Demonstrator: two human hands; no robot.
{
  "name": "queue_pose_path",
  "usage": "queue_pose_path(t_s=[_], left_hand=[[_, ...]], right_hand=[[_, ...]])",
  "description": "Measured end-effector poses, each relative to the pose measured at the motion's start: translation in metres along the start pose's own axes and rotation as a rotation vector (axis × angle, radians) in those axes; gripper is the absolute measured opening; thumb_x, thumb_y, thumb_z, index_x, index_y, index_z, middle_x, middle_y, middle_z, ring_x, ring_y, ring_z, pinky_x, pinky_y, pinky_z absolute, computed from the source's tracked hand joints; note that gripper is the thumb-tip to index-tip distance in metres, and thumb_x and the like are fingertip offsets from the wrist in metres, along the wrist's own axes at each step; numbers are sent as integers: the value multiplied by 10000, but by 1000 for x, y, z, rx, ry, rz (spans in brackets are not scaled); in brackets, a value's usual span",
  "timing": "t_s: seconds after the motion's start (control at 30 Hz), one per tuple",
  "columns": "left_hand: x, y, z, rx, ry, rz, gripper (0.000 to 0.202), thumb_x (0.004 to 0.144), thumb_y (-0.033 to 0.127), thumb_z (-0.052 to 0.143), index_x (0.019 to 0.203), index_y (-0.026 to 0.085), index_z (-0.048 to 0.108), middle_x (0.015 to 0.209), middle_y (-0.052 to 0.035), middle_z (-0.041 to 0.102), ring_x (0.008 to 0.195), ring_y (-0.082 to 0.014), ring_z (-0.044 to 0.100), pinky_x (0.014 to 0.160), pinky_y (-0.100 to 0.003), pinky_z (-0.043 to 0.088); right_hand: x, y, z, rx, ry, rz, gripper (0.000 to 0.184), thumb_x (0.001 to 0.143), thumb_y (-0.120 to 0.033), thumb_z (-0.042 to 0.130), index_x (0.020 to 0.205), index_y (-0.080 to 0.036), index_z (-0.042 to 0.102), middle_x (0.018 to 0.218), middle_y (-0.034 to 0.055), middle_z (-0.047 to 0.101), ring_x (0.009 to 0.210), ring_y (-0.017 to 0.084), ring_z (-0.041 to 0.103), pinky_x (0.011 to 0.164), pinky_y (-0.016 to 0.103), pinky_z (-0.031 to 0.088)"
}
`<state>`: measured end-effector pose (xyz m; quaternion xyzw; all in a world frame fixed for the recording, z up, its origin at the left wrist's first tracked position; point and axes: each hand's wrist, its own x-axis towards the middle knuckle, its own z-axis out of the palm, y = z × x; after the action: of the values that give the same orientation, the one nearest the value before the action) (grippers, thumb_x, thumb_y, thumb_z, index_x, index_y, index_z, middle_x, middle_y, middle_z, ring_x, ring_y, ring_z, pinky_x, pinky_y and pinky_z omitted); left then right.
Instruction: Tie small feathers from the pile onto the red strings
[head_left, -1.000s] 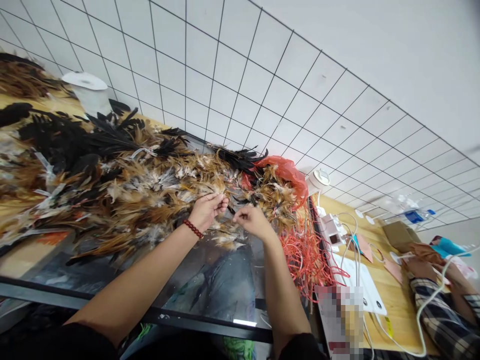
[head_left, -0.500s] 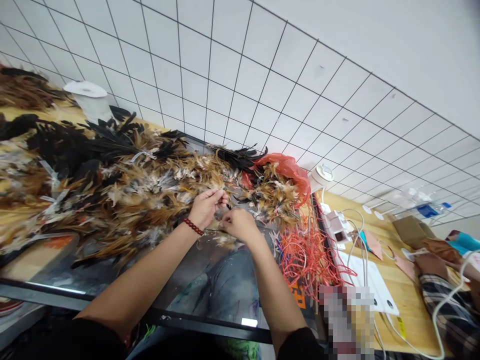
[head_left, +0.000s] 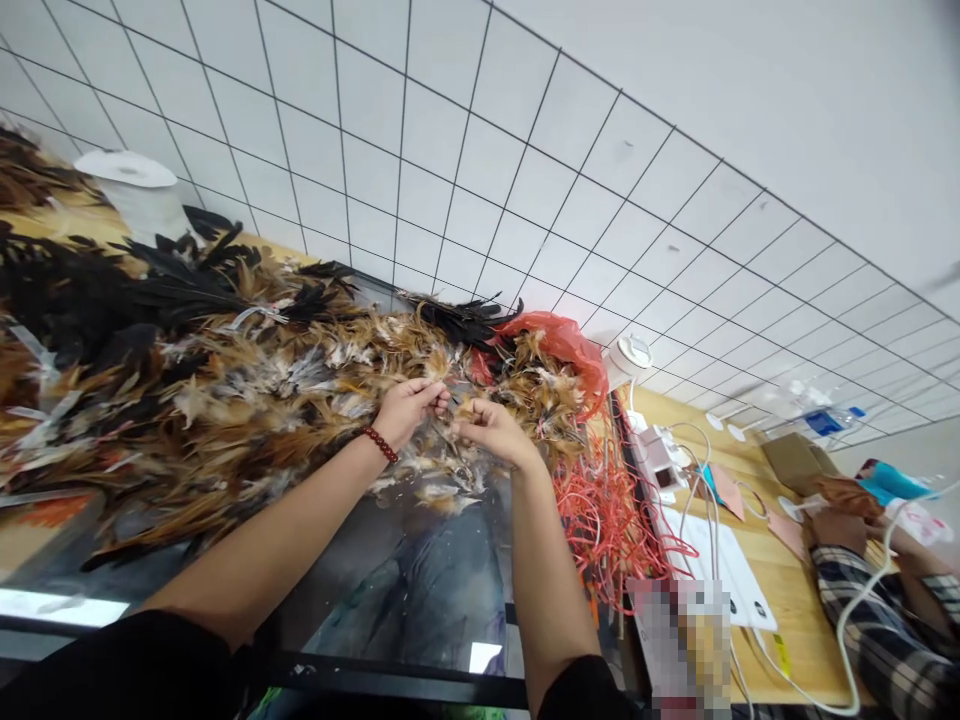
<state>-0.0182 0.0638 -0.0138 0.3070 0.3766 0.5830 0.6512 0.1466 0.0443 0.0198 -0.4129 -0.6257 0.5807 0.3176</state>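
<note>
My left hand [head_left: 411,412], with a dark red bead bracelet [head_left: 381,444] at the wrist, is closed in a pinch. A small feather [head_left: 454,396] shows at its fingertips. Just to the right, my right hand [head_left: 496,432] has thumb and fingers pressed together; what sits between them is too small to make out. Both hands are above a dark glossy tabletop [head_left: 352,560], at the edge of a broad heap of brown and tan feathers [head_left: 285,420]. Loose pale feathers [head_left: 448,498] lie below my hands. Black feathers [head_left: 169,285] lie along the back.
A red plastic bag [head_left: 566,345] holds more feathers at the right. Tangled red cords [head_left: 600,515] lie beside it. Further right are a white lidded cup [head_left: 628,358], a white power strip [head_left: 720,570] and a co-worker's plaid sleeve [head_left: 862,610]. A white roll [head_left: 135,190] stands at back left.
My right hand has lifted slightly and moved right, its thumb and fingers now showing. My left hand stays pinched. The view has shifted a little.
</note>
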Motion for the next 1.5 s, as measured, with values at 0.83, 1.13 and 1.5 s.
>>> queue_pose_path(t_s=[0.83, 1.13, 1.5], left_hand=[[-8, -5, 2, 116, -57, -173, 285, 596, 291, 843, 685, 80, 674, 600, -47, 646, 523, -91, 579, 496, -189, 457], [-7, -7, 1, 110, 31, -68, 265, 593, 286, 829, 696, 85, 690, 581, -36, 636, 520, -105, 577, 468, -195, 436], [-18, 4, 14, 101, 53, -165, 184, 652, 223, 793, 704, 84, 684, 624, -75, 678, 582, -135, 644, 565, -231, 507]], right_hand=[[32, 70, 15, 185, 637, -254, 283, 682, -427, 727, 632, -159, 652, 605, -30, 539, 598, 94, 447, 624, 239, 398], [29, 64, 17, 197, 685, -250, 264, 671, -420, 719, 663, -159, 673, 622, -10, 580, 608, 112, 483, 636, 262, 427], [28, 55, 25, 90, 676, -429, 235, 743, -398, 703, 711, -165, 703, 792, 30, 605, 783, 146, 570, 794, 301, 465]])
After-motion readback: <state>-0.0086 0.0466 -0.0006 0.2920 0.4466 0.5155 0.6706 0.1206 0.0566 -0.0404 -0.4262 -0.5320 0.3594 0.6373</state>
